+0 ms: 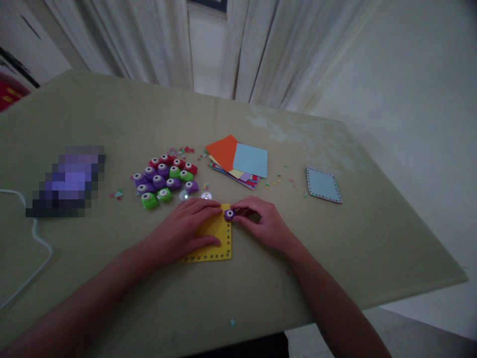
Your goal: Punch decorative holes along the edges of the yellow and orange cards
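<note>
A yellow sheet of paper lies on the table, with small star-shaped holes along its bottom and right edges. My left hand rests flat on it, fingers spread and covering much of its left and upper part. Between the thumb and fingers of my right hand is a purple craft punch with a star on its white top. The punch sits at the sheet's right edge, near the upper corner. My palm hides the sheet's left edge.
Several purple, green and red craft punches stand in a cluster beyond my left hand. Behind the sheet is a pile of coloured paper. A punched light-blue sheet lies right. Paper bits are scattered about; a white cable runs left.
</note>
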Motion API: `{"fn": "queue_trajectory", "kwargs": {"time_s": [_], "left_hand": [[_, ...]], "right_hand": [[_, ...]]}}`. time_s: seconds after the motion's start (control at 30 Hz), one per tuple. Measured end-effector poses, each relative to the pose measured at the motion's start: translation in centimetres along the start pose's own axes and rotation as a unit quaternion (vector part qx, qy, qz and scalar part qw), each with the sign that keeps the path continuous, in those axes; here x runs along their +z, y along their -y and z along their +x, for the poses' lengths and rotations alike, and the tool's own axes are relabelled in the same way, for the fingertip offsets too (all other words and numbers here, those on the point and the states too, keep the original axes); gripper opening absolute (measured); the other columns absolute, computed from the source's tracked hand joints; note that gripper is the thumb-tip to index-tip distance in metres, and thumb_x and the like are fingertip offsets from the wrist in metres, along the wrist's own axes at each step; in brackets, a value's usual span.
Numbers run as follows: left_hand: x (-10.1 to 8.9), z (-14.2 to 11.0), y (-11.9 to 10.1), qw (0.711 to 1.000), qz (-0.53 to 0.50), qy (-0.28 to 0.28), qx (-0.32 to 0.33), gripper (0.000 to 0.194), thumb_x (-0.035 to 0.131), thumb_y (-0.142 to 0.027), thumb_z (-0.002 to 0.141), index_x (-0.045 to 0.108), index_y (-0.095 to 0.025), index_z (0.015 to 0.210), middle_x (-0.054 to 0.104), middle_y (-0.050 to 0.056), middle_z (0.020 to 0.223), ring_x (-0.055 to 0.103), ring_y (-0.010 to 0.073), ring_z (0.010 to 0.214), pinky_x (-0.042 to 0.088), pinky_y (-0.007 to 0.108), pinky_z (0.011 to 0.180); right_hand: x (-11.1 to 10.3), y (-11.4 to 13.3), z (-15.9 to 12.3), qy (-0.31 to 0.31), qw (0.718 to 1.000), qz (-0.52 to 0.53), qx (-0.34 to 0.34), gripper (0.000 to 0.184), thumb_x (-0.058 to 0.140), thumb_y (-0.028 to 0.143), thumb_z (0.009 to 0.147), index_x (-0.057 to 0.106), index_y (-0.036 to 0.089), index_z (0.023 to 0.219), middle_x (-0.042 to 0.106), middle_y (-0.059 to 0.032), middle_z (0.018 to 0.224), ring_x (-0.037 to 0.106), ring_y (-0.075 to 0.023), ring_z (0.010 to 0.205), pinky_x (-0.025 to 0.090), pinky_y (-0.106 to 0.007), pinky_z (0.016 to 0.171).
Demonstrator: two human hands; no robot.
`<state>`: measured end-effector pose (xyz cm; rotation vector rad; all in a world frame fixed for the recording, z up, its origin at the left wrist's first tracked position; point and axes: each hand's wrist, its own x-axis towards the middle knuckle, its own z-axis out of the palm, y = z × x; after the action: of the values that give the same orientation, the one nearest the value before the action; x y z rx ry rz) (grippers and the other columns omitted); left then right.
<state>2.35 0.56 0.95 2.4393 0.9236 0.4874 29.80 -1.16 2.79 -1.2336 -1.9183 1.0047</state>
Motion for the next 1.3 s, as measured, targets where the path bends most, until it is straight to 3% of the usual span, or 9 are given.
{"fn": "queue_trajectory", "kwargs": {"time_s": [0.2,0.57,1.17,1.3], "left_hand": [[-0.7,-0.04,-0.35,1.0,0.016,0.019,0.004,0.066,0.076,-0.06,0.095,0.061,-0.022,0.147,0.063,0.012,0.152,0.056,0.0349,0.14,0.043,0.052,0.119],[-0.78,0.0,-0.51,0.999,0.013,0.037,-0.004,0.063,0.076,-0.058,0.096,0.062,-0.025,0.147,0.063,0.011,0.153,0.055,0.0348,0.141,0.042,0.052,0.119],[-0.7,0.13,-0.43,1.0,0.003,0.028,0.004,0.061,0.075,-0.058,0.096,0.063,-0.026,0.147,0.064,0.01,0.152,0.057,0.0343,0.14,0.044,0.051,0.118],[-0.72,0.03,-0.5,1.0,0.004,0.002,0.011,0.059,0.073,-0.058,0.098,0.062,-0.025,0.147,0.065,0.011,0.149,0.058,0.0333,0.138,0.044,0.05,0.117]], "right_hand": [[0.03,-0.31,-0.12,-0.005,1.0,0.011,0.007,0.023,0.08,0.034,0.098,0.08,0.023,0.117,0.08,-0.0072,0.112,0.075,-0.0208,0.099,0.059,-0.034,0.089],[-0.06,-0.2,-0.04,0.002,1.0,0.002,-0.002,0.02,0.079,0.036,0.1,0.081,0.024,0.116,0.081,-0.0063,0.111,0.075,-0.0205,0.1,0.058,-0.035,0.091],[-0.24,-0.09,-0.03,0.011,1.0,0.003,0.004,0.022,0.078,0.038,0.1,0.082,0.023,0.116,0.081,-0.0077,0.112,0.074,-0.0218,0.101,0.057,-0.036,0.092],[-0.03,0.02,-0.13,-0.005,0.999,0.031,0.032,0.026,0.079,0.041,0.098,0.081,0.022,0.115,0.08,-0.0086,0.112,0.074,-0.0212,0.098,0.058,-0.033,0.086]]}}
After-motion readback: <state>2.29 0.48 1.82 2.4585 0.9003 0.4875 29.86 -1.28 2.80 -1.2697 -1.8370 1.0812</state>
